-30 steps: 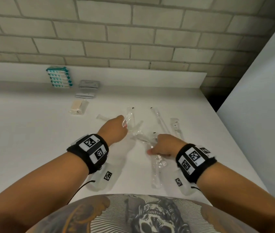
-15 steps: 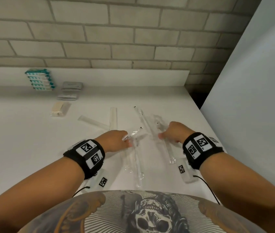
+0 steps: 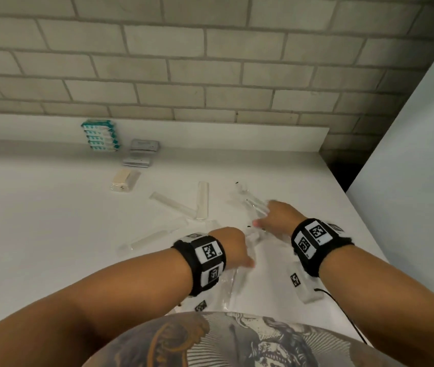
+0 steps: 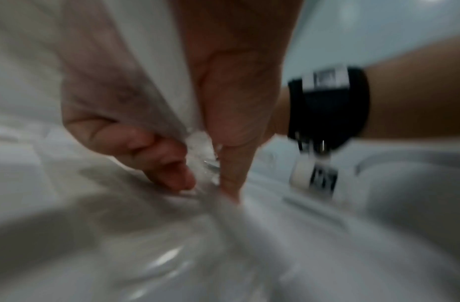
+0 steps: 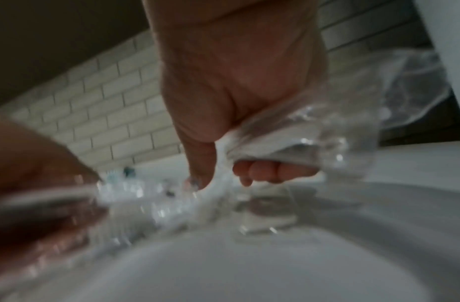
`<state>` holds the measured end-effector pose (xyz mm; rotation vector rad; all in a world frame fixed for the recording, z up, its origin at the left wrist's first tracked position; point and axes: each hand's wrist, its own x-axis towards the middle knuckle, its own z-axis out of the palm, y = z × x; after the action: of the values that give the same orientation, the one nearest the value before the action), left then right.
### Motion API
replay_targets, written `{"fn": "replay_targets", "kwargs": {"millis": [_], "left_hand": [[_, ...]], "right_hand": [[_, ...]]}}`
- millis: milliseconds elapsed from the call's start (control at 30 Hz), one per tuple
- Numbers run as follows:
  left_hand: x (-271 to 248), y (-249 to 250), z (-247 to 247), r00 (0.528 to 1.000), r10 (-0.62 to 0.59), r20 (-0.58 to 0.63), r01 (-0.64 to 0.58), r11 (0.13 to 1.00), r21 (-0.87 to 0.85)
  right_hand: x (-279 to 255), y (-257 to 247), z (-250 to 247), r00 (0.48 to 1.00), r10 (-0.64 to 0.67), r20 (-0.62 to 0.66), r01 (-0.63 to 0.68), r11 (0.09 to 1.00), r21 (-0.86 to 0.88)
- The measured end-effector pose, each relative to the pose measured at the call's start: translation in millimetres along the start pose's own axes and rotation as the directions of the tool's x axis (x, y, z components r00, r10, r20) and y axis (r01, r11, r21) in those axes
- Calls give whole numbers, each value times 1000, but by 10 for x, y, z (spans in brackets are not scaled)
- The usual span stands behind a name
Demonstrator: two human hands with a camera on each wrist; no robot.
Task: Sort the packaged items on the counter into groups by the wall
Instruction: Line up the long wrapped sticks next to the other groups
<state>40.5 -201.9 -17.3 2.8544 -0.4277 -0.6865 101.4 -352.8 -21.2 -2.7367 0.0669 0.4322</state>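
Several clear plastic packets (image 3: 253, 203) lie bunched at the right of the white counter (image 3: 51, 234). My left hand (image 3: 239, 250) pinches a clear packet (image 4: 204, 163) between thumb and fingers (image 4: 172, 173); the wrist view is blurred. My right hand (image 3: 266, 218) has its fingers (image 5: 270, 169) curled round crinkled clear packets (image 5: 296, 132), thumb pointing down. Three long white packets (image 3: 202, 200) lie loose left of the hands. By the wall stand a stack of teal packs (image 3: 101, 135) and grey packets (image 3: 144, 145), with a beige packet (image 3: 124, 180) in front.
A brick wall (image 3: 210, 62) with a white ledge backs the counter. A pale panel (image 3: 409, 168) rises at the right, past the counter's right edge. More clear packets (image 3: 233, 284) lie under my left wrist near the front edge.
My left hand has shifted right and nearer to me, away from the white packets. The two hands now sit closer together over the clear packets.
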Motion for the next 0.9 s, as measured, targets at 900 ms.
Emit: {"fn": "replay_targets", "kwargs": {"millis": [900], "left_hand": [[-393,-1968,-158,996,-67,-52,60,990,-127]], "right_hand": [[93,-1176,492,822,-410,394,379,912,157]]}}
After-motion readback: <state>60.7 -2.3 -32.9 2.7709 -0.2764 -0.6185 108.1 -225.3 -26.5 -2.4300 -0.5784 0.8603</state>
